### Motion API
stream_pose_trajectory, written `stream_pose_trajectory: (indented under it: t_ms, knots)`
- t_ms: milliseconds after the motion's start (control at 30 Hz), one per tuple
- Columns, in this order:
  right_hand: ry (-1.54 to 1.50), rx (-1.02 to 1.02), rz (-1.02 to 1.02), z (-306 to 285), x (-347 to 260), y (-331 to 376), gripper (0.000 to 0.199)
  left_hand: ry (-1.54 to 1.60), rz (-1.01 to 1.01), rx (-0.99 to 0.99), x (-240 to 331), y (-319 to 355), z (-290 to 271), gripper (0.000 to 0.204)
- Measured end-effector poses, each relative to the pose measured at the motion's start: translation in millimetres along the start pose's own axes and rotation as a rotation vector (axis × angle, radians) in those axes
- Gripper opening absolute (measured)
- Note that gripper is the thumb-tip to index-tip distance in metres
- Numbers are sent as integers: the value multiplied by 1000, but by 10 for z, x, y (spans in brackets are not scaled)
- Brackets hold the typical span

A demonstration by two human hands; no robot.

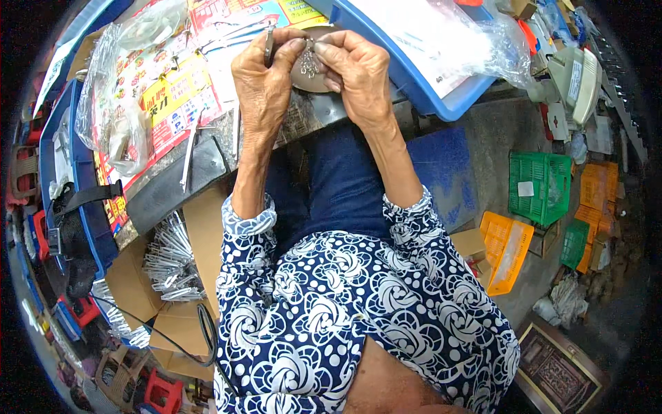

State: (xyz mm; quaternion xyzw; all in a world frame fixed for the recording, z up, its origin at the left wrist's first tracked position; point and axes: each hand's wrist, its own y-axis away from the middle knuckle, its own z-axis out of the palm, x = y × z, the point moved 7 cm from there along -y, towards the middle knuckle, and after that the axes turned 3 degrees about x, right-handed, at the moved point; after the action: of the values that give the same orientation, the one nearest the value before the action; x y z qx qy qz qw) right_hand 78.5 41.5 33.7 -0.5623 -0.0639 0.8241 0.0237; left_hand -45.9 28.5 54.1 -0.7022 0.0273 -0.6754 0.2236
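Your left hand (264,81) and right hand (363,77) both pinch the metal bits (309,65) at their far end, between your thumbs over the round plate (312,85), their long axis running toward your body, neither hand clearly nearer.

Blue tray (416,81) blocks hands (363,77) rightward; nearside lies open.

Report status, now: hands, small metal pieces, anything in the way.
Left hand holding dark metal piece. Right hand nearly meeting left; anything pinched too small to tell. Small metal pieces clustered just below. Blue tray close beside right hand.
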Motion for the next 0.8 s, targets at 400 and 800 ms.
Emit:
stream_pose_trajectory:
  t_ms: [400,800]
  knots:
    - [-9,-45,-17,20,-75,-4,13,102,-47,10,-61,16,6,9]
    - [145,86,-156,-177,-155,38,9,-54,20,32,-78,-44,-30,9]
